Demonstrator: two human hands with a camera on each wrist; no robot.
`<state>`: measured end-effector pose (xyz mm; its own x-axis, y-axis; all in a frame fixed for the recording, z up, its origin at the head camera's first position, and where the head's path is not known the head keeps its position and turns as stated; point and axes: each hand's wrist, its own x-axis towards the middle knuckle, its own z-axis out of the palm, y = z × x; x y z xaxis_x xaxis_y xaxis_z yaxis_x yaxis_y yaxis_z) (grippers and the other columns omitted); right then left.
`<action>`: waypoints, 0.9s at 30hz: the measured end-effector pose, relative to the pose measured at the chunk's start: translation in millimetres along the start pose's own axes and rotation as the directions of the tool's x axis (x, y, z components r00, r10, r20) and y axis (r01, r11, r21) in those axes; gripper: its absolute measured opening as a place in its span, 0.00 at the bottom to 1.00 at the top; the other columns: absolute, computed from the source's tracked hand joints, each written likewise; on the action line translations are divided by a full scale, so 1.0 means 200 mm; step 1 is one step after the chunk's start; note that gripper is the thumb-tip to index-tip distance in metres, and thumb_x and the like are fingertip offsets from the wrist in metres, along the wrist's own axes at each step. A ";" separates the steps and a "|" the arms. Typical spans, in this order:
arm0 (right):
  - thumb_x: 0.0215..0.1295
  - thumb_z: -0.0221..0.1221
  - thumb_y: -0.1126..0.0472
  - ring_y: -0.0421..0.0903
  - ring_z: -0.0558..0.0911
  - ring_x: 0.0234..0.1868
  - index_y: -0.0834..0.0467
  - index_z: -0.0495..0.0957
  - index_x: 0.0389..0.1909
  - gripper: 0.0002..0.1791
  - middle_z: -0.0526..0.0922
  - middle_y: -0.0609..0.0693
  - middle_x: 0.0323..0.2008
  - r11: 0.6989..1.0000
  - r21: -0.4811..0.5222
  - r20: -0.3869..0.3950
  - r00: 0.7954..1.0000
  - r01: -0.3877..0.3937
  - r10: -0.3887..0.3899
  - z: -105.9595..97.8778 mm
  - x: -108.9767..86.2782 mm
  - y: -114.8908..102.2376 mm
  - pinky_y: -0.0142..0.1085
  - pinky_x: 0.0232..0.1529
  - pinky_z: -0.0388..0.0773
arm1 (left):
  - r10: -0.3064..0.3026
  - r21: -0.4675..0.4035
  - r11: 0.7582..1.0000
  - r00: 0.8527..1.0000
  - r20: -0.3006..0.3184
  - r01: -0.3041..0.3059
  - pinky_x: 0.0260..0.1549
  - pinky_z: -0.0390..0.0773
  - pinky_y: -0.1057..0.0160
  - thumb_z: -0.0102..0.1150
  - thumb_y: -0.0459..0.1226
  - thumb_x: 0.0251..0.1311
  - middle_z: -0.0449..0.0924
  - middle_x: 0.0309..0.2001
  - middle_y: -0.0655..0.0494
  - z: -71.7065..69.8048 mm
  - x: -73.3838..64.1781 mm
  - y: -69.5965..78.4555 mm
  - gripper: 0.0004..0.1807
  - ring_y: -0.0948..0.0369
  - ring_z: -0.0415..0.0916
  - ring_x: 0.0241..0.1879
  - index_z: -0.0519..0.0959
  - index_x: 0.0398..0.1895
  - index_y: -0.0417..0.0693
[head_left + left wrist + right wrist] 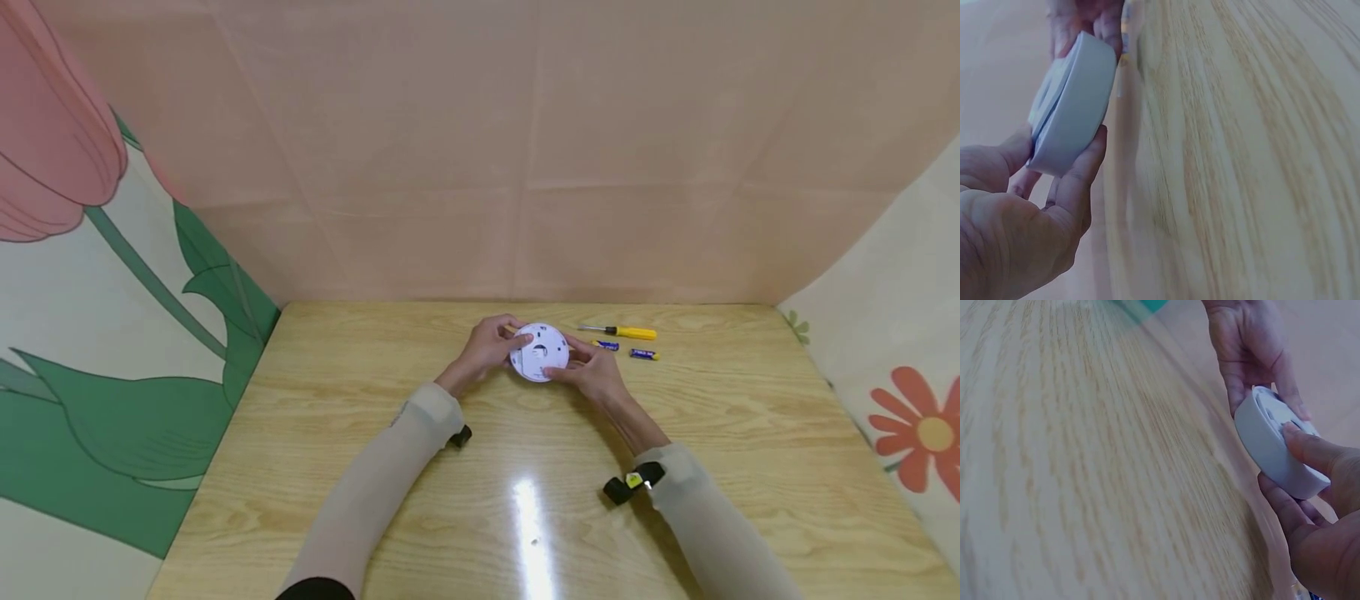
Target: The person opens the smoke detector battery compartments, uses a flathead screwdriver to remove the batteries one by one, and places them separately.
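Observation:
Both hands hold a round white smoke detector [553, 357] up over the far part of the table, its slotted back plate facing the head camera. My left hand [489, 344] grips the left rim, thumb on the back plate and fingers underneath. At the opposite rim, my right hand [597, 374] has its thumb pressed on the plate near the lower edge and its fingers behind. The left wrist view shows the detector's smooth side wall [1082, 103] tilted, with a thin gap line along the plate. In the right wrist view the right thumb [1310, 447] lies over the plate.
Just right of the hands lie a yellow-handled screwdriver [636, 333] and two blue-and-yellow batteries, one [644, 354] nearer the right and another [607, 345] partly behind the right hand. A pink cloth [420, 167] hangs behind the wooden table [337, 375].

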<state>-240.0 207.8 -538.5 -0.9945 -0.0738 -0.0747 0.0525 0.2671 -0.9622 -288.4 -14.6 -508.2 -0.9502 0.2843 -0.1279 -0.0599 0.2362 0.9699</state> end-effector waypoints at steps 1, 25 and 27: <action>0.59 0.78 0.65 0.45 0.88 0.48 0.63 0.69 0.76 0.44 0.81 0.70 0.62 1.000 0.002 -0.001 1.000 0.001 -0.001 0.00 0.00 0.00 0.25 0.45 0.84 | -0.003 0.001 1.000 1.000 -0.001 0.003 0.38 0.89 0.43 0.72 0.36 0.68 0.82 0.37 0.50 0.00 0.00 0.00 0.12 0.61 0.78 0.27 0.86 0.52 0.45; 0.78 0.62 0.55 0.38 0.87 0.50 0.60 0.65 0.79 0.34 0.73 0.69 0.69 0.942 0.326 0.014 0.996 -0.084 0.084 -0.03 0.02 -0.02 0.37 0.57 0.84 | 0.195 0.020 0.981 0.981 0.018 -0.195 0.40 0.88 0.64 0.74 0.31 0.64 0.87 0.52 0.45 -0.01 -0.02 0.00 0.22 0.58 0.84 0.43 0.84 0.62 0.45; 0.80 0.60 0.54 0.38 0.88 0.49 0.63 0.63 0.80 0.35 0.71 0.69 0.72 0.911 0.399 0.019 0.994 -0.104 0.105 -0.03 0.02 -0.04 0.38 0.59 0.84 | 0.237 0.061 0.970 0.971 0.000 -0.237 0.40 0.87 0.65 0.74 0.31 0.63 0.88 0.52 0.45 0.00 -0.02 0.01 0.22 0.58 0.84 0.43 0.85 0.61 0.45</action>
<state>-244.3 210.7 -530.4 -0.9816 -0.0631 -0.1803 0.1873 -0.1323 -0.9734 -284.0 -15.8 -506.2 -0.9372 0.3322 0.1058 0.1857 0.2189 0.9579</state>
